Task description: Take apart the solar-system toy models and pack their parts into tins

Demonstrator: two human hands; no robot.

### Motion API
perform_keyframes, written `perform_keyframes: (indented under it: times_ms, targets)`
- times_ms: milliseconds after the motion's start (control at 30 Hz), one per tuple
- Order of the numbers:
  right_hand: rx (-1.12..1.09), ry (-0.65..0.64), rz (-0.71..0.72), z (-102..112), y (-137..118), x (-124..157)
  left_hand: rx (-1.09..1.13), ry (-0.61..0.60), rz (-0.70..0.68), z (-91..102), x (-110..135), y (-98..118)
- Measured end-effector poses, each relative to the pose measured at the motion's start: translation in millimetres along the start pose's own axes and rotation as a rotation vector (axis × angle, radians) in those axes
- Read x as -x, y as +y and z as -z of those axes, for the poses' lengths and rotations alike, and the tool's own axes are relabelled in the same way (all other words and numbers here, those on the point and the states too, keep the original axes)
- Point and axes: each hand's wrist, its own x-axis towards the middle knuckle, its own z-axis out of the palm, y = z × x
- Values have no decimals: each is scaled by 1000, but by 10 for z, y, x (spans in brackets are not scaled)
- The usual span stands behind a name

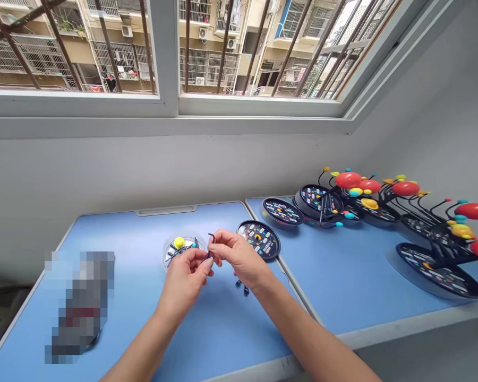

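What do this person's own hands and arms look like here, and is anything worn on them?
The left hand and right hand are ungloved. Both forearms are bare down to the picture's bottom edge, with no sleeve, watch or bracelet in view. No ring shows on the visible fingers; some are hidden.

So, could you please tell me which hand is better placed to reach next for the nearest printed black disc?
Probably the right hand: it is beside the printed black disc, while the left hand lies farther off, by the clear dish. Both hands seem to hold a thin dark piece, though.
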Motion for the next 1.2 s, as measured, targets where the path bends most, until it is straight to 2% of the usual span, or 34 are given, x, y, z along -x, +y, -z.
perform_keyframes:
  times_ms: [200, 433, 767, 833, 900, 933, 1000, 1033, 1100, 1200]
  targets:
    - [94, 16, 67, -124, 101, -1, -9, 32, -30, 20, 28, -60]
    - [-91, 103, 118, -316, 195, 22, 160, 131, -1, -84, 95, -225]
    - [-215, 153, 78, -437, 223, 105, 37, 202, -39, -115, 228, -178]
    - [-222, 133, 48, -389, 200, 89, 36, 219, -38, -136, 255, -225]
    - [-240, 191, 91, -230, 89, 49, 32, 207, 0, -151, 300, -332]
    - [-248, 259, 146, -117, -1, 25, 33, 193, 37, -152, 328, -397]
    - [-262, 487, 325, 118, -212, -19, 49, 154, 124, -133, 384, -509]
    - [-215, 521, 365, 210, -309, -33, 83, 163, 143, -113, 407, -537]
    - [-126, 472, 374, 280, -429, -40, 171, 165, 101, -60, 429, -519]
    - [-75, 296, 274, 102, -361, 0, 277, 129, 16, 8, 407, -371]
